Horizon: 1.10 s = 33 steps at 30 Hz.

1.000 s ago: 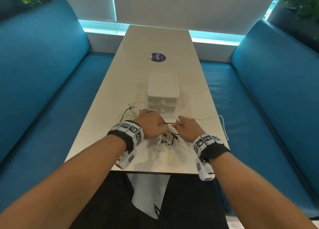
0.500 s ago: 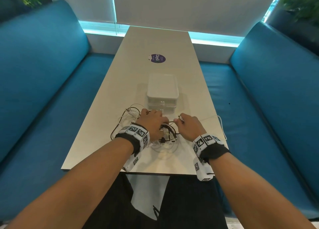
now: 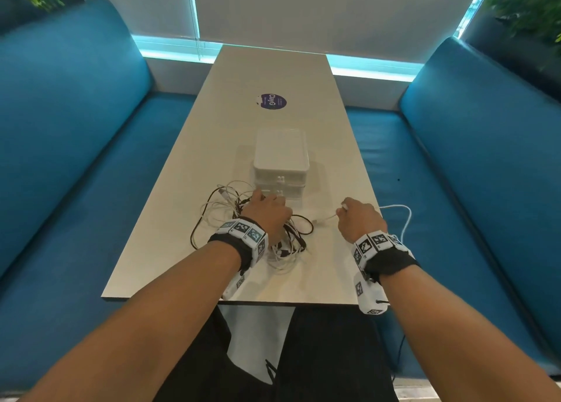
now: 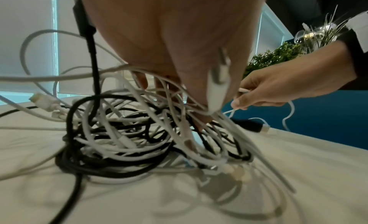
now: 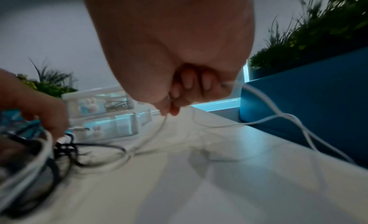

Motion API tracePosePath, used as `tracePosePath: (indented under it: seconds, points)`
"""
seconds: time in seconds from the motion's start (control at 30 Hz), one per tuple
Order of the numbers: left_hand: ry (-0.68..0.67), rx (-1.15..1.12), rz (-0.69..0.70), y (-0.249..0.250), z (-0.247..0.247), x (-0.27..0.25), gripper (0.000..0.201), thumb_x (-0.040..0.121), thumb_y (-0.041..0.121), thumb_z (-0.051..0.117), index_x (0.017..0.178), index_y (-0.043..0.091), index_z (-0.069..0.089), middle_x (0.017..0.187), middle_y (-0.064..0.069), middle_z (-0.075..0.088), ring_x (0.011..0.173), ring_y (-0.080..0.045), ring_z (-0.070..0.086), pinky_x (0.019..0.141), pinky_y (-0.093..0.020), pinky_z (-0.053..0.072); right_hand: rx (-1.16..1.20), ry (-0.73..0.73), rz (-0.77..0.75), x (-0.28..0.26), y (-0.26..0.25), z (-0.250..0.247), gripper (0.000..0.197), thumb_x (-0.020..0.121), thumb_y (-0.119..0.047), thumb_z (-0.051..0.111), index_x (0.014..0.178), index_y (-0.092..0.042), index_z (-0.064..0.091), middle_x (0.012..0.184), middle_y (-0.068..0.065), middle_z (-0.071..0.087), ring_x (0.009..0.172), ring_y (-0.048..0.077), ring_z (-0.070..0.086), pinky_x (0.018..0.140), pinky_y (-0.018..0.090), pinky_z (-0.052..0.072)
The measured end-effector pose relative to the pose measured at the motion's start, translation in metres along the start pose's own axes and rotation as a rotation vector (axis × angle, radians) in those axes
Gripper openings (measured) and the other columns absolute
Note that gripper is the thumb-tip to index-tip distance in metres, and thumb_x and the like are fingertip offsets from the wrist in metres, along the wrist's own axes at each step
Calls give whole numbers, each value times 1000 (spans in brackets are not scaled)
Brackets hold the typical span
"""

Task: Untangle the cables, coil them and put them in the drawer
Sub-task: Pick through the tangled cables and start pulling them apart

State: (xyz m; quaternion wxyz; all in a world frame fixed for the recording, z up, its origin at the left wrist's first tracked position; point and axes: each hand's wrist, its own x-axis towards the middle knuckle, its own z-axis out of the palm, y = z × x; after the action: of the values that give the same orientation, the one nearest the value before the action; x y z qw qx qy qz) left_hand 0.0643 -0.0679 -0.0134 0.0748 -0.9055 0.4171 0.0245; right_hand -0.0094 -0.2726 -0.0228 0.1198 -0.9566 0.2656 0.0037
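Observation:
A tangle of black and white cables [image 3: 288,247] [image 4: 139,141] lies on the white table [image 3: 318,280] in front of a small translucent drawer unit [image 3: 280,165] [image 5: 103,117]. My left hand [image 3: 267,203] [image 4: 179,101] is on top of the tangle, with its fingers hooked down into the strands and holding them. To the right, my right hand [image 3: 344,210] [image 5: 173,108] pinches one white cable [image 3: 326,219] [image 5: 278,115]. That cable stretches from the tangle to the hand, then loops over the table's right edge. Both drawers look closed.
Blue sofa benches [image 3: 470,159] flank the table on both sides. A purple round sticker [image 3: 273,101] lies farther up the table. The upper drawer holds a coiled cable [image 5: 115,104]. Plants [image 3: 528,10] stand behind the benches.
My right hand has moved to the right, away from the tangle, drawing the white cable out with it. The left hand has stayed on the tangle.

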Motion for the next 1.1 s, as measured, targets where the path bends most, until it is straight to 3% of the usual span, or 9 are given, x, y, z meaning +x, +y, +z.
tracePosePath:
  seconds: [0.07,0.2,0.37,0.5,0.6,0.8,0.9,1.0,1.1]
  points:
    - [12,-14,-5,-6,4,-2,30,89,35,59,117,25,60,120,0,56,118,-22,47,104,-47,28,-91,34,76,0,11,-6,24,100,-29,42,115,-19,58,107,11,66,97,34,64,72,35,43]
    - [21,-115,-17,-13,3,-3,27,90,33,56,116,28,59,118,4,57,115,-19,51,103,-45,28,-178,46,176,0,28,-10,11,97,-19,47,102,-12,53,106,11,65,93,31,64,69,34,43]
    - [99,-439,-50,-17,-2,-1,29,93,30,56,122,31,56,123,9,62,112,-15,56,106,-38,31,-1,21,113,-6,17,-7,53,96,-36,56,136,-10,32,117,13,64,105,37,63,81,42,47]
    - [97,-443,13,-17,-6,-3,29,92,27,61,119,36,63,126,9,58,115,-15,52,107,-40,31,183,-54,-87,-9,-8,7,25,100,-25,39,116,-9,50,108,20,65,95,38,62,73,35,43]
    - [96,-241,100,-11,-4,-5,27,88,35,64,114,40,66,122,9,55,117,-16,48,102,-43,30,245,-148,-198,-15,-24,15,34,104,-26,30,111,-8,58,107,19,67,99,37,62,81,38,47]
    - [86,60,131,3,3,-6,20,89,37,60,107,37,68,115,5,55,112,-23,47,98,-46,31,301,-210,-269,-25,-36,13,32,104,-24,31,108,-13,61,106,11,67,98,31,61,81,34,43]
    - [126,-46,106,7,5,-4,15,95,33,51,96,29,65,101,6,60,98,-21,53,95,-45,31,333,-229,-264,-26,-38,11,31,103,-24,35,105,-12,63,108,11,68,100,30,61,81,34,43]
    - [82,-283,7,6,3,2,18,101,30,40,92,24,54,88,3,68,82,-20,56,98,-41,27,395,-197,-220,-25,-37,8,36,103,-38,36,96,-11,60,96,11,66,89,29,58,70,35,38]
    - [101,-312,-49,5,3,4,15,104,28,37,97,21,49,87,-3,71,86,-25,59,97,-39,28,444,-145,-187,-27,-38,4,39,98,-52,43,91,-18,61,84,3,64,78,19,56,64,33,35]
